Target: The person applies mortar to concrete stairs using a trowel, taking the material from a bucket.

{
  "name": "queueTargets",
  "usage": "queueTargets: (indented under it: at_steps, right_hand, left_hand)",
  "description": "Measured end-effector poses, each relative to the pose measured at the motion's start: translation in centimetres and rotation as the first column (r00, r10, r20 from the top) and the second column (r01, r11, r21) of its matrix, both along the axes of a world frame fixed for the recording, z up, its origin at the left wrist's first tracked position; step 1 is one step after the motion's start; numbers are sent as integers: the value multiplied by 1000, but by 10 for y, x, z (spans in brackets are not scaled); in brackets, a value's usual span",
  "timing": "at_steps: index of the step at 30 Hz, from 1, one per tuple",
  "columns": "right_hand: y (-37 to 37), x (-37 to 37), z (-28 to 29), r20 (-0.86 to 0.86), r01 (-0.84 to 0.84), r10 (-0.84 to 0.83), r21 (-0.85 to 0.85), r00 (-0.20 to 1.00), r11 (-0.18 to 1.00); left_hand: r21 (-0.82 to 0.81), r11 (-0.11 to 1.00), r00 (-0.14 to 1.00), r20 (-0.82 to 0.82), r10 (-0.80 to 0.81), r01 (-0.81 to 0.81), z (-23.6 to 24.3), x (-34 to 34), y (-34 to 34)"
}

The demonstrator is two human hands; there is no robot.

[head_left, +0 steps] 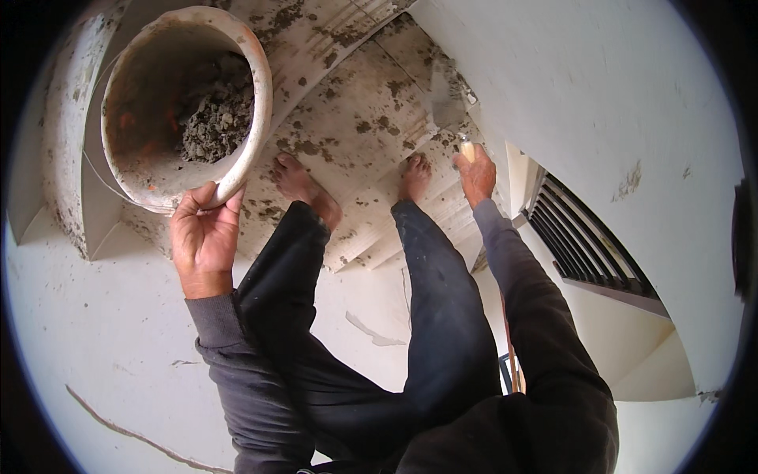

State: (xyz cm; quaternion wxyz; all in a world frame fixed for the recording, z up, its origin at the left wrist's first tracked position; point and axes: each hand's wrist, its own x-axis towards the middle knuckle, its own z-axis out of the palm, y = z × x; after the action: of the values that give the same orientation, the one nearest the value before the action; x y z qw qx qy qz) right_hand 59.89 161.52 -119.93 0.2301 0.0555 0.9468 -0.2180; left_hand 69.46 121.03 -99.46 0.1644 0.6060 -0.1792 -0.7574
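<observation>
My left hand (205, 237) grips the near rim of a dirty, pale bucket (264, 87), thumb and fingers closed over its lip. The bucket tilts so that its mouth faces me. Grey, crumbly mortar (217, 118) lies in it, heaped against the right side of the wall. On the right, my right hand (478, 178) is closed around the light wooden handle of a trowel (449, 101). Its grey flat blade points away from me, close to the stair surface by the right wall. Whether the blade touches that surface, I cannot tell.
My bare feet (306, 189) stand on stairs (355, 103) spattered with grey mortar. A white wall (584, 95) rises along the right side. Dark railing bars (584, 237) show in an opening beyond my right arm. Mortar-stained ledges (67, 158) stand left of the bucket.
</observation>
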Motion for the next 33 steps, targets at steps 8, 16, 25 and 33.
queueTargets:
  at_steps: [8, 16, 25, 33]
  right_hand:
    - [-64, -50, -8, -46, -163, 157, -156, 986, 974]
    - [-86, -77, -1, 441, 298, -174, -228, 880, 927]
    - [-105, -59, 16, 734, 634, -204, -372, 648, 678]
    - [-111, -59, 16, 786, 754, -206, -429, 583, 497]
  left_hand:
    - [6, 1000, 1000, 13, 24, -24, 1, -4, 4]
    - [13, 1000, 999, 25, 24, -24, 2, -5, 8]
    - [27, 1000, 1000, 0, 11, -11, 2, -4, 5]
    - [6, 999, 999, 7, 33, -33, 4, -7, 6]
